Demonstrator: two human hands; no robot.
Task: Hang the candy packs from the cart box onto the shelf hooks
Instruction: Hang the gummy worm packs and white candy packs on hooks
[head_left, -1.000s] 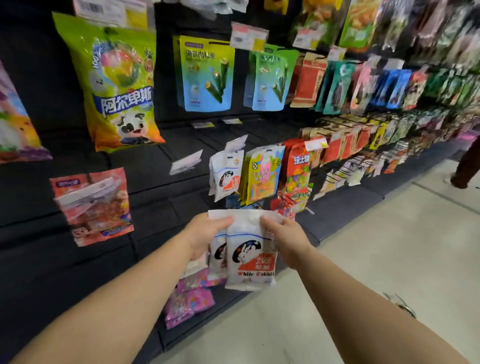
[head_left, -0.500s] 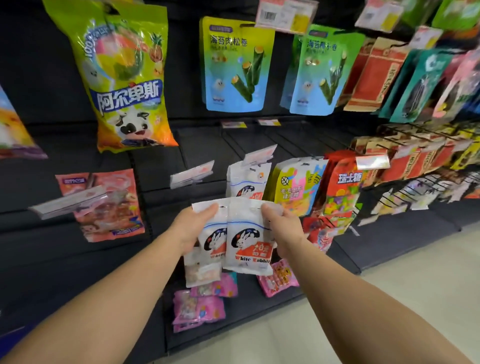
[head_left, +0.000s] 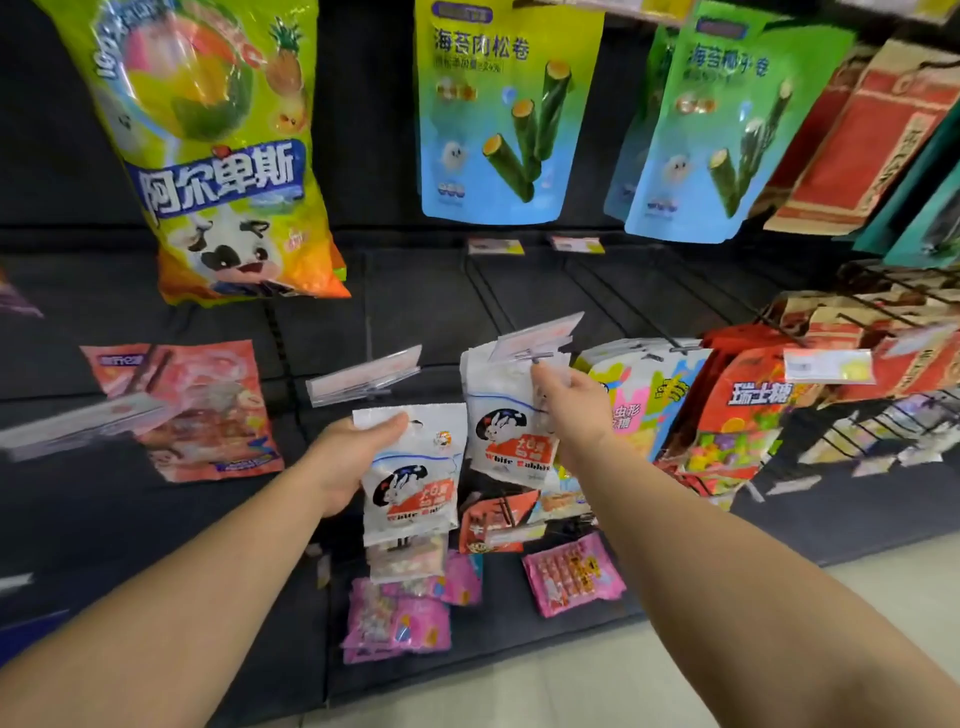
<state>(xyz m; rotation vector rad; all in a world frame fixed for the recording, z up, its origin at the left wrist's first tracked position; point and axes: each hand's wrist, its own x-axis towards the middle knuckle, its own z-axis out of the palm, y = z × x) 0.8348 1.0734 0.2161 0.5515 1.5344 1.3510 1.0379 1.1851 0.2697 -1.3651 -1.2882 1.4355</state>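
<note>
My left hand (head_left: 347, 457) grips a white White Rabbit candy pack (head_left: 413, 475) by its top left corner, low in front of the black shelf wall. My right hand (head_left: 569, 402) pinches the top of a second white White Rabbit pack (head_left: 506, 426), raised to the hook (head_left: 535, 356) under a clear price tag holder (head_left: 540, 332). More white packs seem to hang behind it on that hook. The cart box is out of view.
An empty hook with a price tag holder (head_left: 363, 374) sticks out left of the right hand. A yellow-green bag (head_left: 218, 156), blue seaweed roll bags (head_left: 498, 114), a pink pack (head_left: 202, 410) and colourful packs (head_left: 727, 415) hang around. Pink packs (head_left: 400, 613) hang near the floor.
My right hand has lifted one White Rabbit pack up and right to the hook, splitting it from the pack in my left hand. The camera has come closer to the shelf.
</note>
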